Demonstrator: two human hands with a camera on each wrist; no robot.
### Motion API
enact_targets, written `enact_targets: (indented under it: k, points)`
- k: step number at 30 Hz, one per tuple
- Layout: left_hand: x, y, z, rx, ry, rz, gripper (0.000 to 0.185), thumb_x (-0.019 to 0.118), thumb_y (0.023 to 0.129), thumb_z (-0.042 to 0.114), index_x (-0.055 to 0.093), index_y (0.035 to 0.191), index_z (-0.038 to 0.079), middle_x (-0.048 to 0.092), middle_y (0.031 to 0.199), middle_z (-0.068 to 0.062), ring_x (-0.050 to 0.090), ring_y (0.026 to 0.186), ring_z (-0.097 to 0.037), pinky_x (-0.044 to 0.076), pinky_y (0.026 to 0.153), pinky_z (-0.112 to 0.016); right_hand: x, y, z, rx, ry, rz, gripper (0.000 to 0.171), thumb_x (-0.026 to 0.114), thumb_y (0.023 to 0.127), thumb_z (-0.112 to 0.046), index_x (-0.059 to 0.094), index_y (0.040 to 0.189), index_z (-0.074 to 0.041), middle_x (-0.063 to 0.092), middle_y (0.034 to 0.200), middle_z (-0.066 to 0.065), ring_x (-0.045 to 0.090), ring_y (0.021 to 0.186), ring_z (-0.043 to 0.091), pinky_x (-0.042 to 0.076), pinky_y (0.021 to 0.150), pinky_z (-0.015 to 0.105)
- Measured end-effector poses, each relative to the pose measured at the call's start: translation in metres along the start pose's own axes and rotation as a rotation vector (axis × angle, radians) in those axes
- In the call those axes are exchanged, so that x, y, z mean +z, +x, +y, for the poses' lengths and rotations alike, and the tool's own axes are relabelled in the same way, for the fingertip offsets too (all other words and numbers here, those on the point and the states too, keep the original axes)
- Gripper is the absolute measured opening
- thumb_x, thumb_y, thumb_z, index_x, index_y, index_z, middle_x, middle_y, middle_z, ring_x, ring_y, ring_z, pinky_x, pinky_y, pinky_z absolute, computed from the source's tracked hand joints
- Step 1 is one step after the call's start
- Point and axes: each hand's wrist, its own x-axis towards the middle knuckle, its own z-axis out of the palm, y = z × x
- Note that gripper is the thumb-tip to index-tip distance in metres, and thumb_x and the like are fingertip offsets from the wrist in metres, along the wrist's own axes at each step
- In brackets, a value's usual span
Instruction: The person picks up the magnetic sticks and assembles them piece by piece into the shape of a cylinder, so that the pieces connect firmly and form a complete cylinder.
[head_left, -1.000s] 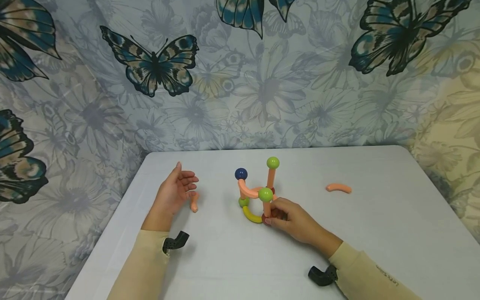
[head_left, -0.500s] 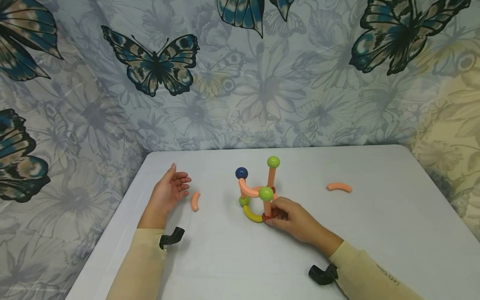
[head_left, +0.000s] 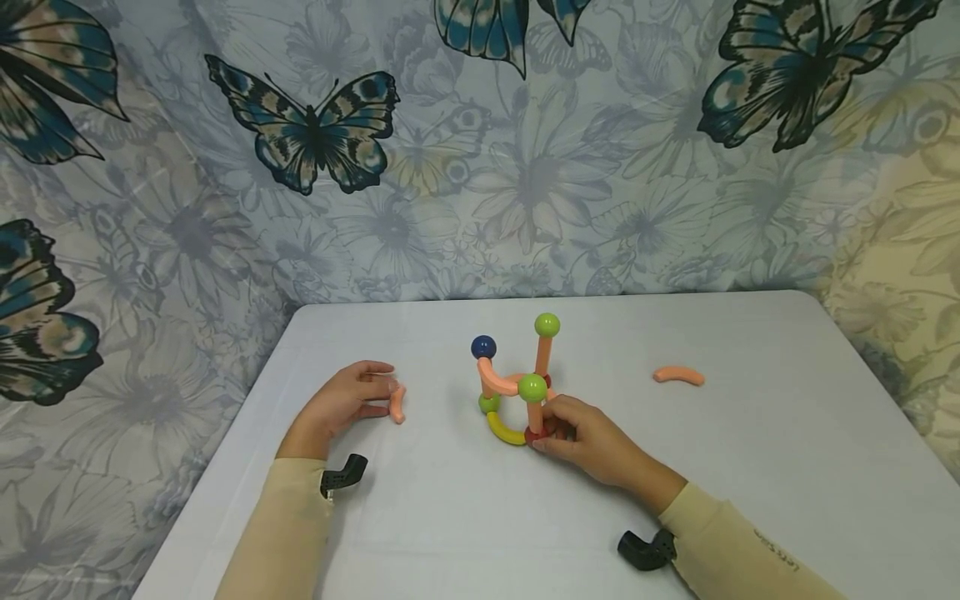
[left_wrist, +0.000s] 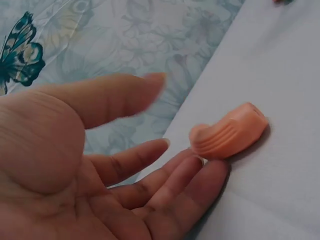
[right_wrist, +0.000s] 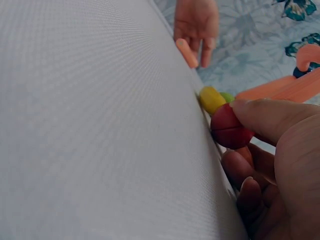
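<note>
My left hand is beside a short curved peach stick on the table. In the left wrist view the fingertips reach this grooved curved stick, while the thumb stands apart from it. My right hand pinches a red ball at the near foot of a small structure of balls and sticks. That structure has a yellow curved stick, upright peach sticks, a dark blue ball and several green balls, one green ball topping the tallest stick. My right fingers hide part of its base.
Another curved peach stick lies to the right on the white table. Behind the table's far edge hangs a floral cloth printed with butterflies. Each wrist bears a black mount.
My left hand drew back left from the curved stick, then turned over and came back to it. The stick has shifted slightly right. My right hand stays at the red ball.
</note>
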Motion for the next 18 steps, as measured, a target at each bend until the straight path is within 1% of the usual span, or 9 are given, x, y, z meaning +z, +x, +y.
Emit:
enact_targets:
  k: [3, 5, 9, 11, 12, 15, 18]
  points:
    - [0.006, 0.001, 0.001, -0.014, 0.074, 0.032, 0.07, 0.085, 0.095, 0.01, 0.051, 0.154, -0.005, 0.061, 0.136, -0.021, 0.067, 0.116, -0.03, 0.057, 0.097, -0.04, 0.0, 0.0, 0.0, 0.008, -0.005, -0.004, 0.025, 0.088, 0.095, -0.013, 0.073, 0.112, -0.023, 0.066, 0.102, -0.01, 0.062, 0.087, 0.015, 0.053, 0.073, 0.029]
    - [0.011, 0.0, 0.003, -0.026, 0.147, 0.064, 0.067, 0.089, 0.091, 0.009, 0.057, 0.149, -0.003, 0.062, 0.132, -0.018, 0.066, 0.113, -0.03, 0.056, 0.097, -0.039, -0.001, 0.0, -0.001, 0.016, -0.007, -0.005, 0.026, 0.088, 0.095, -0.013, 0.073, 0.112, -0.025, 0.066, 0.101, -0.009, 0.062, 0.087, 0.015, 0.053, 0.073, 0.029]
    - [0.021, -0.003, 0.007, -0.051, 0.324, 0.12, 0.053, 0.091, 0.088, 0.013, 0.069, 0.134, 0.001, 0.067, 0.119, -0.013, 0.064, 0.105, -0.028, 0.051, 0.095, -0.042, 0.0, 0.0, 0.0, 0.014, -0.009, -0.004, 0.026, 0.088, 0.096, -0.014, 0.073, 0.113, -0.025, 0.065, 0.1, -0.008, 0.062, 0.087, 0.015, 0.053, 0.073, 0.029]
    - [0.026, -0.004, 0.01, -0.062, 0.386, 0.131, 0.044, 0.09, 0.087, 0.014, 0.073, 0.125, 0.002, 0.07, 0.111, -0.012, 0.064, 0.101, -0.028, 0.05, 0.093, -0.044, 0.0, -0.001, 0.0, 0.008, -0.005, -0.003, 0.025, 0.088, 0.096, -0.014, 0.073, 0.114, -0.024, 0.065, 0.1, -0.007, 0.061, 0.087, 0.015, 0.053, 0.073, 0.029]
    - [0.028, -0.005, 0.011, -0.063, 0.406, 0.133, 0.04, 0.089, 0.087, 0.014, 0.074, 0.122, 0.001, 0.071, 0.107, -0.011, 0.063, 0.098, -0.028, 0.049, 0.091, -0.044, 0.0, -0.001, 0.001, 0.005, -0.001, -0.002, 0.024, 0.088, 0.096, -0.015, 0.074, 0.114, -0.023, 0.065, 0.1, -0.007, 0.061, 0.087, 0.016, 0.053, 0.073, 0.029]
    - [0.034, -0.007, 0.014, -0.066, 0.426, 0.142, 0.031, 0.086, 0.086, 0.01, 0.075, 0.113, 0.001, 0.071, 0.1, -0.011, 0.064, 0.091, -0.028, 0.05, 0.087, -0.044, 0.0, -0.001, 0.001, 0.002, 0.005, -0.002, 0.023, 0.087, 0.097, -0.015, 0.074, 0.114, -0.022, 0.064, 0.099, -0.006, 0.061, 0.087, 0.016, 0.052, 0.073, 0.029]
    - [0.037, -0.006, 0.015, -0.053, 0.413, 0.157, 0.027, 0.084, 0.089, 0.009, 0.072, 0.111, 0.0, 0.071, 0.099, -0.011, 0.065, 0.088, -0.027, 0.051, 0.083, -0.042, 0.0, -0.001, 0.001, 0.004, 0.008, -0.003, 0.022, 0.087, 0.097, -0.016, 0.074, 0.114, -0.021, 0.064, 0.099, -0.006, 0.061, 0.087, 0.016, 0.052, 0.073, 0.029]
